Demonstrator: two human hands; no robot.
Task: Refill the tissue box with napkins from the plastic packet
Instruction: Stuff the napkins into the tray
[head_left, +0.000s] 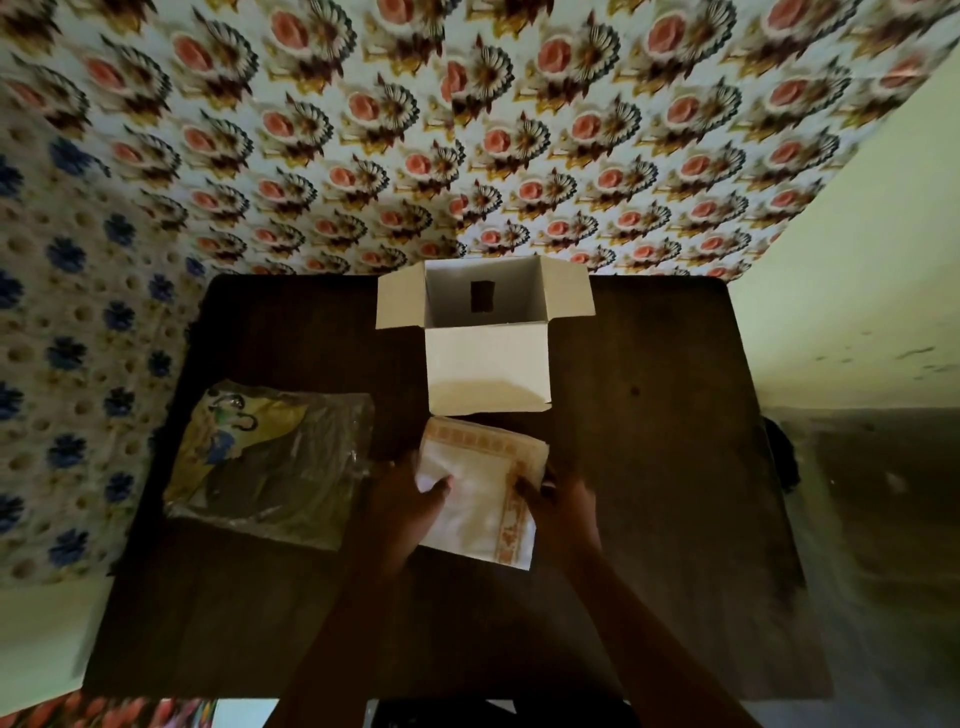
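A white cardboard tissue box (487, 364) stands open at the far middle of the dark table, flaps spread, with a dark slot visible in its bottom. Just in front of it lies a stack of white napkins (480, 499) with orange patterned borders. My left hand (402, 506) grips the stack's left edge with the thumb on top. My right hand (558, 506) grips its right edge the same way. To the left lies the crumpled clear plastic packet (270, 462) with yellow and blue print, looking flat and empty.
The dark wooden table (649, 467) stands against a wall covered in floral-patterned cloth (467, 130). A pale wall and grey floor lie to the right. A dark object (782, 457) sits by the table's right edge.
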